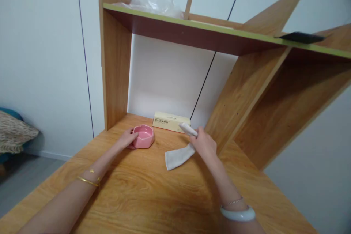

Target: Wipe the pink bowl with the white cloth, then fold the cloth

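A pink faceted bowl stands upright on the wooden desk, left of the middle. My left hand grips its left side, thumb over the rim and fingers round the outer wall. In my right hand, closed, is a folded white cloth. One end of the cloth sticks up past my fingers; the other end hangs down to the left, near the desk surface. Just behind the two hands, a long cream box with printed lettering lies against the back.
Above the desk runs a shelf with a yellow-green edge. Crumpled clear plastic and a flat black item rest on it. Wooden uprights enclose the nook at left and right. Woven fabric shows at far left.
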Motion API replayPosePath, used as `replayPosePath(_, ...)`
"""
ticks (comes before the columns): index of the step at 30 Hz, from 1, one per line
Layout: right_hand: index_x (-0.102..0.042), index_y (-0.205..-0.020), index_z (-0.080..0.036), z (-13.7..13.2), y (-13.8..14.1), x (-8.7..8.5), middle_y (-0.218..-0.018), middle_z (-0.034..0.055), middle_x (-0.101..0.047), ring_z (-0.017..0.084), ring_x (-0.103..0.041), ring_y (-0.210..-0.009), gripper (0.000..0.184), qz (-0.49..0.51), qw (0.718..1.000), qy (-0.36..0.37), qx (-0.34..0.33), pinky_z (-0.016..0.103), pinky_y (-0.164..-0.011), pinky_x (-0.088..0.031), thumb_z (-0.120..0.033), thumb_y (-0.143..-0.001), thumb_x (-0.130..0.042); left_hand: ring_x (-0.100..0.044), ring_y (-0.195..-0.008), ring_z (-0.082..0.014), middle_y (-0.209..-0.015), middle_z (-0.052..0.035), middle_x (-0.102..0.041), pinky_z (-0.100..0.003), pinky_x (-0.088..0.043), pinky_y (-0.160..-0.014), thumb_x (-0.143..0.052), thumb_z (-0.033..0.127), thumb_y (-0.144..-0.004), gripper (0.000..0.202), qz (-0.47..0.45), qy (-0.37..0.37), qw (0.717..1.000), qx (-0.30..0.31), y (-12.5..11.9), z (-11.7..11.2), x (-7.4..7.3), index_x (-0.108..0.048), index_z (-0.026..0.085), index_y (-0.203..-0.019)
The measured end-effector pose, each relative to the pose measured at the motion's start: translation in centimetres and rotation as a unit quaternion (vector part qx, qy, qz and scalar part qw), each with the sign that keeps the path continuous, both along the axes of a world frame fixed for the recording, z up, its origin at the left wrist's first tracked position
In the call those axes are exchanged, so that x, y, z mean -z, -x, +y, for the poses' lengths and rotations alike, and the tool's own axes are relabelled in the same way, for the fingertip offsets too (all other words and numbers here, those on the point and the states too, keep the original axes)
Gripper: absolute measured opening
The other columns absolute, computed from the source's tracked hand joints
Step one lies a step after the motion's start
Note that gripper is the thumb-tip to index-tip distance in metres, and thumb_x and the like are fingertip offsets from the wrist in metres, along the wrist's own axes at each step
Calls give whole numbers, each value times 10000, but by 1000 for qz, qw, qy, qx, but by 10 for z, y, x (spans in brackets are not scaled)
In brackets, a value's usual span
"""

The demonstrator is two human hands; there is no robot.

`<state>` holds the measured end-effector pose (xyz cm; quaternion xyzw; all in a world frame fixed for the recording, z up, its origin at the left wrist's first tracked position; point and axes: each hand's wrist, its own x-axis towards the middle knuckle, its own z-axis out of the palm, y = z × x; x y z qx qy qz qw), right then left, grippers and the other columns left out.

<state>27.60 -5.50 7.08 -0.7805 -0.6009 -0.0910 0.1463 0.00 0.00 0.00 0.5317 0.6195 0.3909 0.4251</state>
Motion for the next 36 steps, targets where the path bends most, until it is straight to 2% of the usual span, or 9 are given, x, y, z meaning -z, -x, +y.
replayPosePath(3, -491, -995, -200, -4, -2, -13, -851, 63, -624, 200, -590, -767, 216, -4, 996, -80, 28, 250, -539, -314, -256, -804, -409, -568, -476, -119, -808, -66, -603, -210, -470, -405, -456, 272, -800, 382, -15, -6, 1000, -4, -2, 1, 3, -436, 145, -1160)
replayPosePath(7, -518, -977, -202, -10, 1, -19, -749, 33, -619, 175, -566, -671, 215, -17, 990, -143, -4, 241, -518, -262, -249, -795, -413, -541, -409, -117, -628, -9, -567, -207, -451, -401, -440, 304, -812, 451, -75, 0, 997, 21, -9, 1, 2, -354, 168, -1233)
replayPosePath(15, -604, -928, -214, -11, 23, -7, -767, 23, -654, 170, -565, -702, 266, 8, 967, -234, -103, 254, -608, -309, -172, -797, -375, -463, -343, -83, -488, 53, -497, -141, -309, -331, -418, 269, -736, 530, -181, 35, 967, 174, -29, -20, 1, -361, 183, -1256)
replayPosePath(19, -615, -910, -205, -13, 41, 10, -844, 35, -648, 169, -554, -797, 274, 22, 955, -192, -226, 258, -711, -342, -142, -790, -377, -447, -354, -77, -549, 38, -551, -159, -295, -348, -465, 316, -742, 557, -122, 8, 977, 176, -36, -33, 4, -355, 170, -1267)
replayPosePath(22, -619, -857, -204, -19, 50, 27, -834, 38, -631, 178, -540, -817, 239, 45, 952, -133, -271, 267, -738, -353, -146, -779, -401, -520, -462, -108, -679, -5, -616, -199, -383, -436, -455, 356, -763, 530, -65, -31, 984, 161, -39, -38, 3, -384, 160, -1250)
replayPosePath(26, -612, -832, -208, -27, 52, 47, -835, 46, -601, 187, -533, -831, 188, 123, 946, -94, -285, 276, -743, -373, -266, -802, -435, -579, -931, -188, -1076, -72, -609, -282, -438, -810, -433, 338, -767, 432, -21, -139, 978, 154, -44, -48, -6, -480, 161, -1159)
replayPosePath(29, -561, -764, -203, -30, 47, 62, -794, 43, -579, 187, -541, -804, 234, 213, 936, -96, -264, 285, -723, -398, -325, -839, -375, -555, -995, -202, -1101, -66, -602, -310, -405, -883, -435, 284, -747, 401, 33, -177, 971, 154, -50, -58, -15, -508, 171, -1125)
replayPosePath(31, -523, -879, -202, -29, 43, 72, -809, 35, -583, 188, -556, -787, 167, 291, 920, -109, -238, 294, -701, -420, -302, -809, -410, -544, -1015, -210, -1112, -66, -594, -321, -391, -907, -467, 280, -733, 400, 73, -205, 964, 153, -54, -64, -20, -514, 178, -1118)
replayPosePath(36, -210, -1300, -160, -19, 31, 91, -900, 36, -608, 177, -599, -794, 689, 457, 858, -79, -221, 308, -741, -459, -222, -688, -520, -534, -1012, -229, -1107, -71, -563, -364, -393, -908, -509, 344, -736, 479, 167, -248, 942, 155, -61, -79, -24, -473, 218, -1196)
